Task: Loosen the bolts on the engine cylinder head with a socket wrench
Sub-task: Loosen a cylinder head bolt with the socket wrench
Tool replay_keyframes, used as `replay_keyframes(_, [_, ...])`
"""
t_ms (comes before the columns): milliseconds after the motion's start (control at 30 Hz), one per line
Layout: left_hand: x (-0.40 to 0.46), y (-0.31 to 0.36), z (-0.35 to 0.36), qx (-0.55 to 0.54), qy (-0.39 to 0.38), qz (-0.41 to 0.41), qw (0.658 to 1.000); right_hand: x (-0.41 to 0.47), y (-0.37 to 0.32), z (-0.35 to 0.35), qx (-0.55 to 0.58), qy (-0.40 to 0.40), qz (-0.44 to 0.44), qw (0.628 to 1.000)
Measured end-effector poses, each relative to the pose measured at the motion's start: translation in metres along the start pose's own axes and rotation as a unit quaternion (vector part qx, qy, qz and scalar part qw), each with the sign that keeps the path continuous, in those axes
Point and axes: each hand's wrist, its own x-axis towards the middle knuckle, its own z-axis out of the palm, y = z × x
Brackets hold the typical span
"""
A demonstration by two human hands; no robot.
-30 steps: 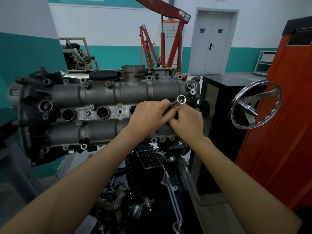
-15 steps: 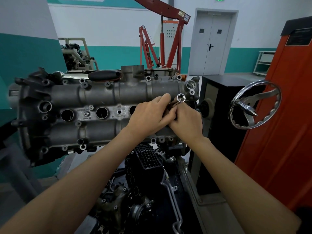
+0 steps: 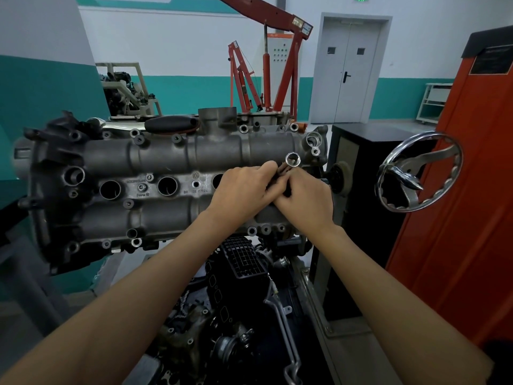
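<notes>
— Where are the hands, and what do they hold?

— Both hands meet over the right part of the engine cylinder head (image 3: 166, 159), close to its right edge. The left hand (image 3: 244, 187) has its fingers curled around the dark shaft of the socket wrench (image 3: 286, 170). The right hand (image 3: 305, 195) touches the left one and its fingers are also bent around the same tool, lower on the shaft.

— Which part of the wrench can you see?

— Mostly the shiny socket (image 3: 293, 159). Its open end faces the camera, just above the fingertips. The handle is hidden inside the hands.

— Is the socket on a bolt?

— I cannot tell; its open mouth points away from the metal.

— And what stands around the engine?

— A chrome handwheel (image 3: 419, 173) is to the right of the head, on a black cabinet (image 3: 358, 140). Behind, near the far wall, a red engine hoist (image 3: 266, 65) stands beside a grey double door (image 3: 349, 70). An orange panel (image 3: 472, 162) fills the right edge.
</notes>
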Motion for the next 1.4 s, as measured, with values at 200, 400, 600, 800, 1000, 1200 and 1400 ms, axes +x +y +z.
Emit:
replay_keyframes(200, [-0.0017,0.0004,-0.0007,-0.026,0.032,0.003,0.999,0.0008,0.0017,0.0006,-0.008,-0.007,-0.001,1.0])
replay_keyframes(400, [-0.0017,-0.0008,0.0009,-0.032,0.018,0.001,0.999,0.0013,0.0017,0.0013,-0.018,-0.014,0.001,1.0])
replay_keyframes(600, [-0.0015,-0.0011,0.001,-0.032,-0.005,-0.001,0.999,-0.0008,-0.0052,-0.0041,-0.018,0.041,-0.033,0.998])
replay_keyframes(800, [-0.0017,0.0007,0.0005,-0.034,-0.01,0.007,0.999,0.0002,-0.0027,-0.0043,-0.017,-0.005,-0.021,1.0])
replay_keyframes(1000, [0.0,-0.002,0.0004,-0.036,-0.013,-0.008,0.999,0.0017,0.0023,0.0008,-0.009,-0.006,-0.013,1.0])
replay_keyframes(1200, [-0.0001,-0.0016,-0.0021,-0.063,-0.013,-0.028,0.998,0.0005,-0.0021,-0.0018,0.016,0.043,-0.034,0.998])
replay_keyframes(1400, [-0.0006,-0.0009,-0.0015,-0.035,-0.024,-0.005,0.999,-0.0007,-0.0009,-0.0028,0.005,0.022,-0.033,0.999])
